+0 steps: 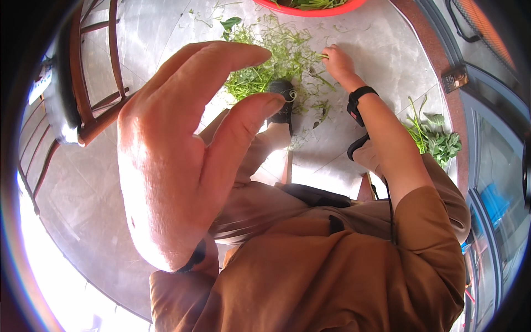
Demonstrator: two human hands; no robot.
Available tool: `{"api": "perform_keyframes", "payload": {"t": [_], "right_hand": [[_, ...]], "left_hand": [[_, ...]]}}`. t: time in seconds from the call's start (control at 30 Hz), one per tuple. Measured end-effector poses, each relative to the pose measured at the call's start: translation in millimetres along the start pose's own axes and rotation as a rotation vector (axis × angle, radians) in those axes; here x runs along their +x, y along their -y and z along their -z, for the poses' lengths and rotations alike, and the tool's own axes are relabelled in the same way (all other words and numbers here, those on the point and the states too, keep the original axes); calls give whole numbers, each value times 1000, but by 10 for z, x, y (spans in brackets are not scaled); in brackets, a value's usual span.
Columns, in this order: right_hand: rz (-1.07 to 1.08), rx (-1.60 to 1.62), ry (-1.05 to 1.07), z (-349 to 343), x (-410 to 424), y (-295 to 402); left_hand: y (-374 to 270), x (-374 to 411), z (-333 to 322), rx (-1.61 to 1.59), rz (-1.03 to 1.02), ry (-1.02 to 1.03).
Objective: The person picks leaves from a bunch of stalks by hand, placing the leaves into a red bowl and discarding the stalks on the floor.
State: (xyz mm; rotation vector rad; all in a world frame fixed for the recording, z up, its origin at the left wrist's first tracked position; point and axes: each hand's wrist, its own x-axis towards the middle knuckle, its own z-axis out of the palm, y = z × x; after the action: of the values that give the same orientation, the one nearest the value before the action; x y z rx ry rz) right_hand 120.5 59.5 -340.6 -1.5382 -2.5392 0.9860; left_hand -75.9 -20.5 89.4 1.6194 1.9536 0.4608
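Note:
My left hand (186, 137) is raised close to the camera, thumb and fingers curved apart with nothing between them. Lower and farther off, over the tiled floor, my right hand (339, 64) pinches a short piece of green stem (321, 55) at its fingertips. Left of that hand, a loose heap of green stems, leaves and thin trimmings (253, 81) spreads over the floor around my dark shoe. A red basin (311, 12) holding green stems lies at the top edge. Beyond my right forearm rests a leafy green bunch (442, 143).
Wooden chair legs and rungs (79, 83) stand at the left. A glass door with a grey frame (477, 124) is at the right, behind a reddish-brown sill (450, 97). My legs are bent over a low seat, with one shoe among the trimmings.

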Motion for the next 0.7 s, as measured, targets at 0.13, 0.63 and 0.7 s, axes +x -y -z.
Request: {"api": "perform_keyframes", "payload": {"t": [0.13, 0.63, 0.7], "right_hand": [[-116, 237, 114, 214, -184, 22], [-164, 968, 182, 1698, -192, 522], [-85, 1033, 16, 1865, 38, 671]], "left_hand": [[-5, -73, 54, 9, -23, -16], [115, -154, 28, 35, -225, -160], [119, -126, 40, 15, -249, -163]]}}
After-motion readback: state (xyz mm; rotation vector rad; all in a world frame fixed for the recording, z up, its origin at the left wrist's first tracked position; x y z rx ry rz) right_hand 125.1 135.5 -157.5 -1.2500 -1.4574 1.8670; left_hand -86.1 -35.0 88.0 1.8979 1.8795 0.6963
